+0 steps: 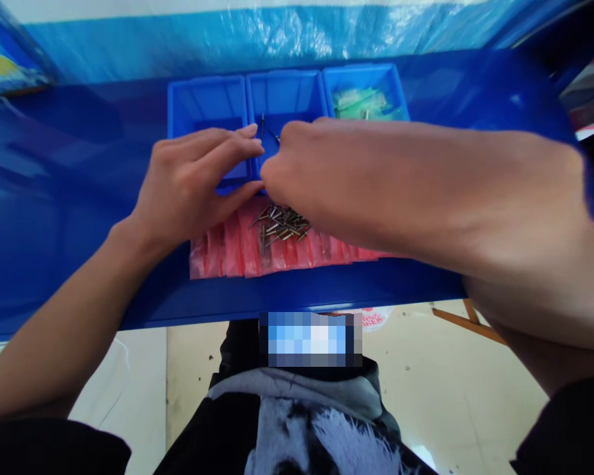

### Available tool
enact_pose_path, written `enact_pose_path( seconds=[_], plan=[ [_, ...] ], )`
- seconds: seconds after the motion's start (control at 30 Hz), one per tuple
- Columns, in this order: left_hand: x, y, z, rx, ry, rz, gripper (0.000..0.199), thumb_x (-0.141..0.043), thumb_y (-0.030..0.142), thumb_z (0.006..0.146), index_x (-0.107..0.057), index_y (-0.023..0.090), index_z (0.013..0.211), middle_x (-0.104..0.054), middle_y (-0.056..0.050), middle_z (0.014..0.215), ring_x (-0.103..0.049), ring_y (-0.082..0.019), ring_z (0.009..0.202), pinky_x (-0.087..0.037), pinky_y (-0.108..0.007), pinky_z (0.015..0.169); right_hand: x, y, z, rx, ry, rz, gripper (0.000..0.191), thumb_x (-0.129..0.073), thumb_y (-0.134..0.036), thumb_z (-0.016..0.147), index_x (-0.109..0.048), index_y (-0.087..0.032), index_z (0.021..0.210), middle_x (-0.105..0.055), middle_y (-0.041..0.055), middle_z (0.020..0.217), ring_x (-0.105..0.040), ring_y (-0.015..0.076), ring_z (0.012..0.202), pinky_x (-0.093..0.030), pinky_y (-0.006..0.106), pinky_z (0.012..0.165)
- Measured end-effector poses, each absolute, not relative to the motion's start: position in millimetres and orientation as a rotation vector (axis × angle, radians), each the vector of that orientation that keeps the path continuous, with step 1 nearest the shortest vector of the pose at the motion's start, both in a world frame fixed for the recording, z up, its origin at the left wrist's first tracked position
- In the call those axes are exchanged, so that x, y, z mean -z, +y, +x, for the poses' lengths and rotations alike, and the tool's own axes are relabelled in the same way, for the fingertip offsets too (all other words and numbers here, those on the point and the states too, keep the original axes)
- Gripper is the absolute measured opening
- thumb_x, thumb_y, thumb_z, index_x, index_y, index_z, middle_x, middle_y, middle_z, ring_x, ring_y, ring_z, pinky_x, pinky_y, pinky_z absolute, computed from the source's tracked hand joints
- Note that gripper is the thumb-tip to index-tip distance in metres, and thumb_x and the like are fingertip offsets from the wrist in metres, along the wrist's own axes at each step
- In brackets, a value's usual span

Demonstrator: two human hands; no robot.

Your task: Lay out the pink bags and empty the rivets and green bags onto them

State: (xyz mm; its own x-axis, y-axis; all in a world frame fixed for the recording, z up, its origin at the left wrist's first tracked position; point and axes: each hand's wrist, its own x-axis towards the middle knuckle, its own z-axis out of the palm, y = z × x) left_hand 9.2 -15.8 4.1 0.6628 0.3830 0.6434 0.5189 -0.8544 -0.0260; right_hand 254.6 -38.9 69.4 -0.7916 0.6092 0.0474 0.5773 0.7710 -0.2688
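A blue worktop (69,277) is stretching across the view above a pale floor (426,396), with a crinkled blue plastic sheet (257,39) hanging behind it and the person's dark sweatshirt (297,422) showing below its front edge. Three blue bins are standing side by side toward the back of the worktop: a left bin (208,99), a middle bin (284,89) and a right bin (363,76), the last one holding a bundle of green items (361,104). In front of the bins, a row of overlapping pink packets (232,251) is lying flat, with a loose heap of short metal pins (282,224) sitting on top of it, right under the right hand (292,161). That hand is reaching in from the right and curling downward at the front of the middle bin, its fingers turned under and hidden behind its own back, so whether it has hold of anything cannot be told. The left hand (198,178) is lying open with its fingers gently curved, their tips resting at the wall between the left and middle bins, its thumb stretching toward the right hand, and no object is showing in it. Two single pins (263,125) are lying inside the middle bin, just beyond both hands.
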Motion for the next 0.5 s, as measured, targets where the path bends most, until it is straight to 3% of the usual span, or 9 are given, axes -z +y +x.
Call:
enact_pose_path(
  seconds=[0.13,0.3,0.4,0.5],
  plan=[
    [-3,-18,9,0.963,-0.725,-2.667,0.028,-0.067,0.037,0.109,-0.069,0.015,0.126,-0.082,-0.008,0.125,-0.081,-0.023,0.119,-0.069,-0.033,0.097,-55,-18,256,-0.268,-2.885,-0.87,0.048,-0.036,-0.034,0.104,-0.084,-0.032,0.101,-0.082,0.0019,0.089,-0.077,0.0187,0.097,-0.054,0.025,0.083],
    [-3,-18,10,0.96,-0.733,-2.638,0.028,-0.074,0.035,0.106,-0.07,0.015,0.125,-0.081,-0.01,0.127,-0.081,-0.021,0.116,-0.068,-0.029,0.097,-54,-3,264,-0.153,-2.992,-0.88,0.053,-0.035,-0.046,0.102,-0.085,-0.027,0.106,-0.078,0.0066,0.077,-0.072,0.0198,0.082,-0.051,0.033,0.078],
    [-2,-18,10,0.953,-0.74,-2.636,0.028,-0.076,0.035,0.104,-0.069,0.017,0.125,-0.081,-0.008,0.128,-0.081,-0.02,0.115,-0.068,-0.028,0.1,-73,-12,268,-0.102,-3.062,-0.847,0.055,-0.03,-0.037,0.106,-0.084,-0.026,0.103,-0.078,0.0036,0.078,-0.066,0.0168,0.073,-0.045,0.036,0.074],
    [-1,-18,9,0.964,-0.78,-2.662,0.028,-0.076,0.035,0.105,-0.068,0.022,0.128,-0.081,-0.005,0.13,-0.081,-0.021,0.119,-0.068,-0.03,0.102,-94,-20,273,-0.081,-3.075,-0.851,0.054,-0.029,-0.03,0.11,-0.082,-0.026,0.103,-0.076,0.0023,0.083,-0.066,0.0185,0.081,-0.044,0.037,0.081]
  ],
)
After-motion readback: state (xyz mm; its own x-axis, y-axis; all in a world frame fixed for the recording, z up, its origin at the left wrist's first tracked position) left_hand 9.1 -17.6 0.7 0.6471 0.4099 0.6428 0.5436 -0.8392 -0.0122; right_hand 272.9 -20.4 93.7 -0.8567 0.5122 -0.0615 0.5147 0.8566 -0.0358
